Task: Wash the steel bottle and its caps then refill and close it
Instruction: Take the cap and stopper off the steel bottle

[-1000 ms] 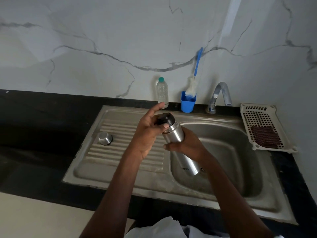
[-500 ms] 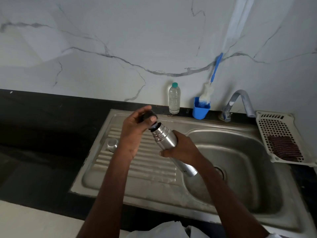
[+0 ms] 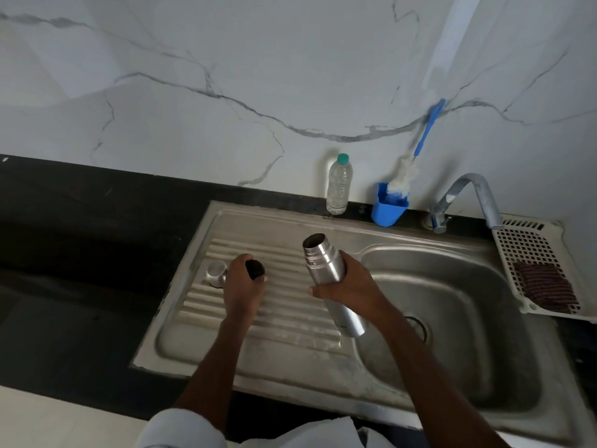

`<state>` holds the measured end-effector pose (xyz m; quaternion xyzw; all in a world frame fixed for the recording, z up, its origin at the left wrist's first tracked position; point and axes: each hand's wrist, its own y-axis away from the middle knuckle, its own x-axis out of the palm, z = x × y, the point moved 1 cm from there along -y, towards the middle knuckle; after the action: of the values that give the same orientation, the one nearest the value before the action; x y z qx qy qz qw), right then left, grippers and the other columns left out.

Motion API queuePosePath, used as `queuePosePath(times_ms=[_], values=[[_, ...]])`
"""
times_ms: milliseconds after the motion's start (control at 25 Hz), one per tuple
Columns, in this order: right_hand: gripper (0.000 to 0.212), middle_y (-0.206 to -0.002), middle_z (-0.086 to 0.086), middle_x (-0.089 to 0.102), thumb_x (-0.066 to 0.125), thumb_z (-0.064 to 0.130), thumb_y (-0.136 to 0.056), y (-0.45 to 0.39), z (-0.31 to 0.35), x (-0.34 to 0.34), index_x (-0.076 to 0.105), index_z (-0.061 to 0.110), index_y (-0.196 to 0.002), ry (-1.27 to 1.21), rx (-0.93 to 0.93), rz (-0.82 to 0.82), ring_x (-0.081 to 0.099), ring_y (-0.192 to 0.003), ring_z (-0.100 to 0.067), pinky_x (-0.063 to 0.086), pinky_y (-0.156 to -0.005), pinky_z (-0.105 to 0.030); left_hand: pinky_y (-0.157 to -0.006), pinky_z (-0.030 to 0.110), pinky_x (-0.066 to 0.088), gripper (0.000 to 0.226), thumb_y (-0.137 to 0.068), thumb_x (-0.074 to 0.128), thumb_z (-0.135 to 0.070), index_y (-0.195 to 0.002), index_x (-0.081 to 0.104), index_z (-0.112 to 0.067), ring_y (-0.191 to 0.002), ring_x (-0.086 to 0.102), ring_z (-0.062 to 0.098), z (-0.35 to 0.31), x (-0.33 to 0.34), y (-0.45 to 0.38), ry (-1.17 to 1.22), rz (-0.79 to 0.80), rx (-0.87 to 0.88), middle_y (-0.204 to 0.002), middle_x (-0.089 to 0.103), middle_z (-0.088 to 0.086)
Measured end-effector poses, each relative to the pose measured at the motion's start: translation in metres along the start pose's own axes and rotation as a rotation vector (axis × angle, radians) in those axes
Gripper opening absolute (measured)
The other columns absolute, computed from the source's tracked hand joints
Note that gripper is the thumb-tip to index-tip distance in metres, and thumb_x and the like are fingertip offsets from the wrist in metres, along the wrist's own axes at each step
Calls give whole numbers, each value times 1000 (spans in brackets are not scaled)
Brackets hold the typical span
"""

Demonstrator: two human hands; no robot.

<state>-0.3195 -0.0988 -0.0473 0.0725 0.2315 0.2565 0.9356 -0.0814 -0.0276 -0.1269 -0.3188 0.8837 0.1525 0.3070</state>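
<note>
My right hand (image 3: 350, 284) grips the steel bottle (image 3: 326, 270) around its middle, tilted, with its open mouth up and its base over the sink basin (image 3: 452, 305). The black inner cap (image 3: 255, 269) is off the bottle and held in the fingers of my left hand (image 3: 242, 286), low over the ribbed drainboard (image 3: 290, 318). The steel outer cap (image 3: 215, 273) stands on the drainboard just left of that hand, partly hidden by it.
Against the marble wall stand a clear plastic water bottle (image 3: 338, 184) and a blue holder (image 3: 387, 205) with a bottle brush (image 3: 416, 156). The tap (image 3: 465, 195) curves over the basin. A white basket (image 3: 533, 263) with a dark scrub pad (image 3: 546, 286) sits at the right.
My left hand unscrewed the black cap from the bottle and carried it left and down to the drainboard beside the steel cap. The bottle's mouth now stands open.
</note>
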Motion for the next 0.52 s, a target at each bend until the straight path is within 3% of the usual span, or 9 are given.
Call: queuePosePath(times_ms=[120, 240, 400, 520], values=[[69, -103, 4, 76, 99, 19, -54, -3, -9, -13, 65, 27, -114, -76, -9, 24, 72, -94, -11, 60, -87, -40, -90, 44, 54, 47, -82, 80, -11, -125, 61, -15, -111, 65, 30, 12, 7, -2, -72, 42, -17, -116, 67, 7], [70, -103, 2, 74, 97, 7, -57, -4, -1, -7, 62, 22, -115, -151, -35, -84, 69, -90, -6, 55, -81, -31, -96, 49, 53, 54, -86, 78, -9, -135, 55, -13, -117, 63, 34, 14, 12, 3, -85, 51, -28, -128, 63, 11], [75, -115, -3, 74, 89, -5, -61, 6, -2, -18, 60, 17, -127, -222, -52, 90, 70, -106, -16, 57, -93, -33, -102, 52, 52, 62, -86, 80, -10, -140, 50, -9, -127, 58, 38, 13, 12, 10, -182, 31, 19, -135, 61, 17], [68, -112, -5, 75, 83, 1, -59, 19, -7, -30, 63, 14, -122, -302, -18, 23, 70, -104, -20, 56, -93, -38, -113, 53, 45, 72, -88, 78, -18, -150, 42, -5, -143, 43, 40, 2, 11, 24, -255, -63, 106, -153, 46, 20]])
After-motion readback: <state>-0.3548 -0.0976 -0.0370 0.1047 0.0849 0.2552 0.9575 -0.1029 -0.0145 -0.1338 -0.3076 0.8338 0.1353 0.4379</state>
